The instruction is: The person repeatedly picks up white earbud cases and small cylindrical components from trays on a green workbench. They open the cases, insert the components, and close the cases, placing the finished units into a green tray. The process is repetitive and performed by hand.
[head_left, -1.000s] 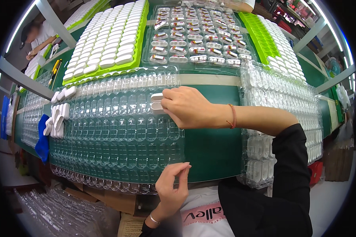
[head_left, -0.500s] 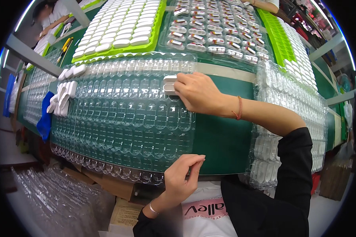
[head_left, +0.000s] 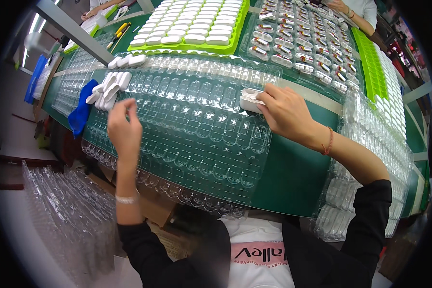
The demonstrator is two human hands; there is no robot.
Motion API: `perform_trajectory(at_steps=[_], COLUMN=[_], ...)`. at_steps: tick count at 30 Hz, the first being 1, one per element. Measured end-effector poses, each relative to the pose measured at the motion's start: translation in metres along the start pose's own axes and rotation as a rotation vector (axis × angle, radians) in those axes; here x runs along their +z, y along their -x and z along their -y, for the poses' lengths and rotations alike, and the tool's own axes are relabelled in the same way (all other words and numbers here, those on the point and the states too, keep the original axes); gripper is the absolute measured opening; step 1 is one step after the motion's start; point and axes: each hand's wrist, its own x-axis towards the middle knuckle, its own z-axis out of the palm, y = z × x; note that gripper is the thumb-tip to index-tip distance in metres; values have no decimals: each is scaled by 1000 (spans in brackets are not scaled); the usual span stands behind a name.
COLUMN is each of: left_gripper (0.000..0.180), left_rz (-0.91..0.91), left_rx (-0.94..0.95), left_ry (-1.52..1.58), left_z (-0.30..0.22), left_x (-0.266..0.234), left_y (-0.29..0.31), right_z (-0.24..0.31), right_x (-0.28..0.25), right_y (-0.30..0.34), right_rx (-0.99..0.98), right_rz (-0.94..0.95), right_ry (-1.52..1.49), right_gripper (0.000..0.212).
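Note:
A white oval plastic shell (head_left: 250,102) sits at the right end of an upper row of the clear blister tray (head_left: 201,129), with another white shell close against it. My right hand (head_left: 290,113) pinches it at its right side, between thumb and fingers. My left hand (head_left: 124,126) is raised over the left part of the tray, just below a small pile of white oval shells (head_left: 111,86). Its fingers are bent, with thumb and forefinger slightly apart, and nothing shows between them.
Beside the pile lies a blue cloth-like piece (head_left: 81,109). Farther back stand a lime-green tray (head_left: 230,47) of white oval pieces and a clear tray (head_left: 302,67) of filled cases. Stacked clear trays (head_left: 364,158) lie at right, more (head_left: 67,216) at lower left. Co-workers' hands show at the back.
My left hand has moved from the front edge up and left to near the white pile, its fingers parting. My right hand stays at the same tray row. The whole view has shifted.

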Motion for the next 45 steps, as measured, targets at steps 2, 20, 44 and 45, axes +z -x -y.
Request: perform_trajectory(at_steps=[2,20,44,45], left_gripper=[17,34,33,32], left_rz=[-19,160,820,891], left_rx=[52,123,15,-30], left_ry=[-295,186,1245,1279], left_z=[61,-73,-309,-306], left_x=[14,-30,-25,-26], left_y=[-37,45,169,168], right_z=[7,-21,87,89], right_x=[-14,-206,-207,-207], right_y=[3,303,394,381], right_rx=[5,1262,1498,1492], right_rz=[4,-364,-314,-394], right_ry=[-12,-135,210,102], right_gripper=[13,17,27,27])
